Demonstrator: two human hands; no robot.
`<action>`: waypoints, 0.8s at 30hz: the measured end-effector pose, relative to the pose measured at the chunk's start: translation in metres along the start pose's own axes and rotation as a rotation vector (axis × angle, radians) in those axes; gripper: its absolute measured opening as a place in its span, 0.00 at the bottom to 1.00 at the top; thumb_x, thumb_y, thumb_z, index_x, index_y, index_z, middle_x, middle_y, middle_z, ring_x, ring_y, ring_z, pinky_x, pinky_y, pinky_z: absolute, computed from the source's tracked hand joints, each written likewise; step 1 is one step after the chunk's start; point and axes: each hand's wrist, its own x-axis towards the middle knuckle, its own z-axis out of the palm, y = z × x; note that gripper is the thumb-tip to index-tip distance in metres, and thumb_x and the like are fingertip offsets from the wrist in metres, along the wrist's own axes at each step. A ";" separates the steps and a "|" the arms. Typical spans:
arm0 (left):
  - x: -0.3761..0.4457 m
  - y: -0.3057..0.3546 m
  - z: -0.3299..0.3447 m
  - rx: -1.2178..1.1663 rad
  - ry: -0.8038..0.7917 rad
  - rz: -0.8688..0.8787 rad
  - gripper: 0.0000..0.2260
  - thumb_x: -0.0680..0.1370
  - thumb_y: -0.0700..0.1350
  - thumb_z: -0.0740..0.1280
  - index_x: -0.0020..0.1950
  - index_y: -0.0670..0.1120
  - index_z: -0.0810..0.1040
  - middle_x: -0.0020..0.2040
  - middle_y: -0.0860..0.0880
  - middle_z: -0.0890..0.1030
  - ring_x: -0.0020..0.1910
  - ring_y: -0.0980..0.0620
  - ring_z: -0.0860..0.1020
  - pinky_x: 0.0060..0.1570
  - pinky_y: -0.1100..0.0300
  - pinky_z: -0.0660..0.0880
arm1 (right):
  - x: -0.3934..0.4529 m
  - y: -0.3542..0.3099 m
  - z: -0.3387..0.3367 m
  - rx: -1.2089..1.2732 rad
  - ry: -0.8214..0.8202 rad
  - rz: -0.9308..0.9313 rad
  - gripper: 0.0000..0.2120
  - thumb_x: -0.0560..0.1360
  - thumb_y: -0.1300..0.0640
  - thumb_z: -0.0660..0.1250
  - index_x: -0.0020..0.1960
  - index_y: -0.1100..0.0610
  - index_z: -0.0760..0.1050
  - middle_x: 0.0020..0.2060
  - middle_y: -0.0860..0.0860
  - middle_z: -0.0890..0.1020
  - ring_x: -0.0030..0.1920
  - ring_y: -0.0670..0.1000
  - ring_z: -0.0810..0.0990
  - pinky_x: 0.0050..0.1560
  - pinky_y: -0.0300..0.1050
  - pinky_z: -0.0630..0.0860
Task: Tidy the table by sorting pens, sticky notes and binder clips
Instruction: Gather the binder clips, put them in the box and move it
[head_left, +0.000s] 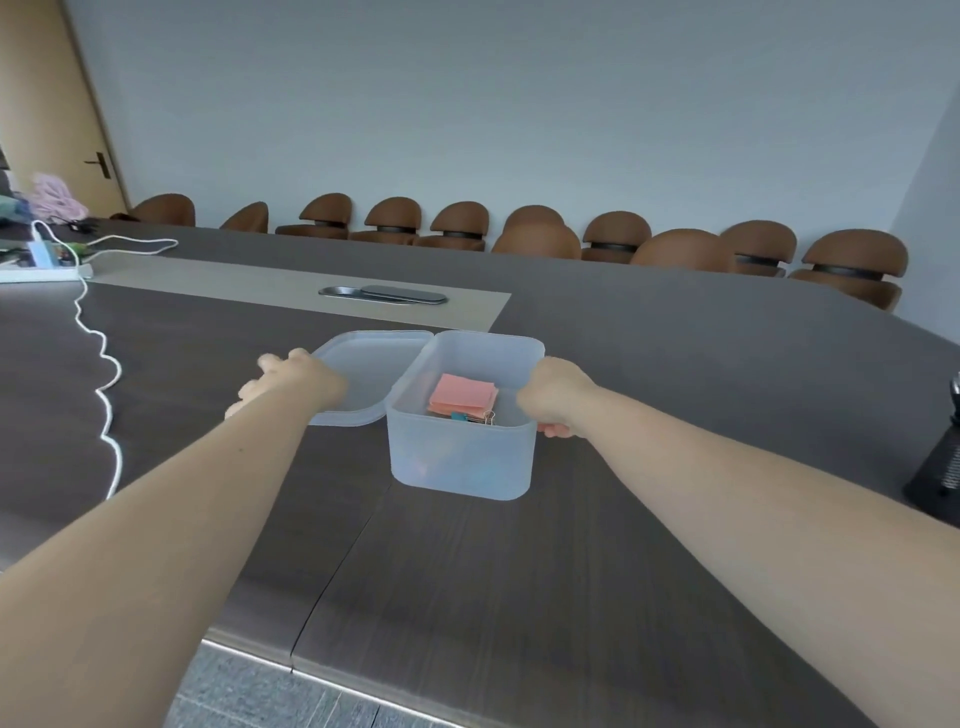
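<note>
A translucent plastic box (462, 467) stands on the dark table, its top uncovered. Inside lie pink sticky notes (464, 393) and binder clips (475, 417), one teal and one with a gold wire handle. My right hand (553, 397) grips the box's right rim, fingers curled over the edge. The box's flat lid (371, 364) lies on the table touching the box's left side. My left hand (288, 376) rests on the lid's left edge, fingers bent around it. No pens show.
A white cable (104, 384) snakes down the table's left side from a power strip (44, 270). A black mesh holder (940, 467) stands at the right edge. A metal socket cover (384, 294) sits mid-table. Brown chairs (540, 231) line the far side.
</note>
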 end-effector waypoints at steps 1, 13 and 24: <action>0.001 0.000 0.000 -0.020 0.002 -0.010 0.26 0.75 0.47 0.59 0.73 0.46 0.59 0.68 0.43 0.64 0.65 0.37 0.67 0.65 0.44 0.67 | 0.001 0.000 0.000 -0.011 -0.013 0.001 0.07 0.74 0.67 0.55 0.39 0.63 0.70 0.34 0.58 0.75 0.30 0.55 0.74 0.28 0.40 0.68; -0.015 0.019 -0.032 -0.070 0.356 0.060 0.20 0.75 0.43 0.63 0.66 0.42 0.70 0.63 0.40 0.71 0.64 0.38 0.68 0.61 0.47 0.67 | 0.010 0.012 -0.008 0.071 -0.071 0.021 0.11 0.72 0.67 0.54 0.46 0.62 0.74 0.36 0.61 0.77 0.24 0.54 0.71 0.21 0.36 0.62; -0.111 0.102 -0.020 -0.602 0.630 0.775 0.16 0.79 0.51 0.58 0.63 0.46 0.76 0.59 0.47 0.80 0.58 0.44 0.77 0.53 0.52 0.73 | -0.013 0.035 -0.033 0.156 -0.060 0.033 0.12 0.75 0.67 0.50 0.35 0.65 0.65 0.28 0.61 0.74 0.24 0.53 0.67 0.25 0.41 0.61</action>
